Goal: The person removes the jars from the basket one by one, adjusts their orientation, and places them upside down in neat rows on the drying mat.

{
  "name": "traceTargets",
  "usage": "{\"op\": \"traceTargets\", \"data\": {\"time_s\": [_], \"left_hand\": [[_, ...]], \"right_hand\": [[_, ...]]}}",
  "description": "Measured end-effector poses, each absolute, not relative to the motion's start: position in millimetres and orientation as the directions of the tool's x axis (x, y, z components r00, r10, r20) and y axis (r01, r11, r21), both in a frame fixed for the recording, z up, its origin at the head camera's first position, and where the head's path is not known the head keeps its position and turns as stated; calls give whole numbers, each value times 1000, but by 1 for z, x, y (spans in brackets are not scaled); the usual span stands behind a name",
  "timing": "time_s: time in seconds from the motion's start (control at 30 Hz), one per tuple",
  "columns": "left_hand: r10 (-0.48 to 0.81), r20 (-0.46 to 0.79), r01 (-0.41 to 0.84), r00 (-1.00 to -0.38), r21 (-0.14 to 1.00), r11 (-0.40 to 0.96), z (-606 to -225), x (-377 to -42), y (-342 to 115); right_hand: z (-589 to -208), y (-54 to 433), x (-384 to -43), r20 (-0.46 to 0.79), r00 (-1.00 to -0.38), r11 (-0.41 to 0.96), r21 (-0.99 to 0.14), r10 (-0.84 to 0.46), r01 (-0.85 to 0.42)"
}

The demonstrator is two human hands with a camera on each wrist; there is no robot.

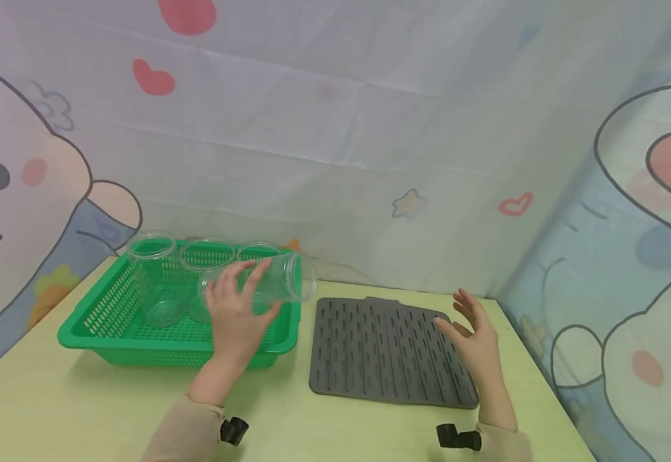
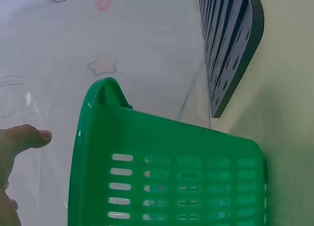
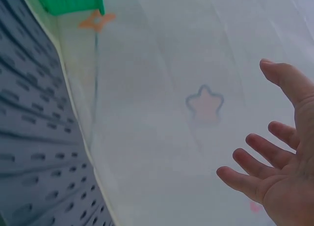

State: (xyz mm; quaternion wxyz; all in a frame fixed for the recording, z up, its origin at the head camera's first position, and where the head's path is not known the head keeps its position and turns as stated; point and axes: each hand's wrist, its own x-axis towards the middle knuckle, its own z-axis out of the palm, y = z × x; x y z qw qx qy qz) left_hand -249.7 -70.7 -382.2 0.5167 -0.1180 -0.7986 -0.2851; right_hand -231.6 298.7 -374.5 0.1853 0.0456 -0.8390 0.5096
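My left hand point(image 1: 235, 317) grips a clear plastic jar point(image 1: 274, 277), turned on its side above the right part of the green basket point(image 1: 150, 351). The jar's rimmed end points right. In the left wrist view the thumb point(image 2: 29, 137) lies near the round end of the clear jar point(image 2: 17, 98), and the rest of that hand is mostly out of frame. Behind the held jar, three more clear jars point(image 1: 153, 273) stand upright in the basket. My right hand point(image 1: 476, 333) hovers over the right side of a grey ridged mat point(image 1: 390, 350), holding nothing, its fingers spread and slightly bent.
A pale yellow table point(image 1: 289, 417) carries the basket at left and the mat at right, with a gap between them. Behind and at the sides hangs a cartoon-printed cloth point(image 1: 335, 128). Each sleeve has a black wrist mount point(image 1: 234, 431).
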Motion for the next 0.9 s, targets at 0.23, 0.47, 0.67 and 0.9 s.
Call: {"op": "traceTargets", "data": {"time_s": [0.23,0.47,0.67,0.9], "left_hand": [[-33,932,467,-361,211,859,-385,-251,-63],[48,953,411,-299,83,908,-388,-250,-55],[95,970,372,-225,-5,928,-390,-250,-48],[126,981,342,-147,-69,937,-391,-250,-39]], "right_hand": [[-362,262,-232,427,-904,447,-805,-20,-390],[-360,226,-238,455,-883,436,-776,-115,-457],[-365,206,-240,460,-873,423,-766,-163,-483],[-372,199,-238,463,-866,389,-775,-188,-498]]}}
